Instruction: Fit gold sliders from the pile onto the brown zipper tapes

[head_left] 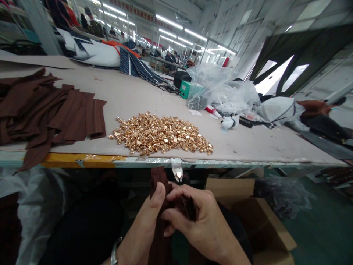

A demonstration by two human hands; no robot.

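Brown strip (159,177) gripped in left hand (145,219), long axis toward worktop (264,147); right hand (202,215) just right, curled around dark pieces (189,208).

The single view looks forward and down from the person's head, close above the bare left hand (143,221) and bare right hand (204,217), across the long beige-topped table (256,145) toward distant white tube-shaped ceiling lamps (169,21).

Tube lights (169,21) blaze overhead, white glare fills the window (280,71), and below the desk (264,143) brown strips (158,176) sink into shadow while the frame's edges stretch and soften!
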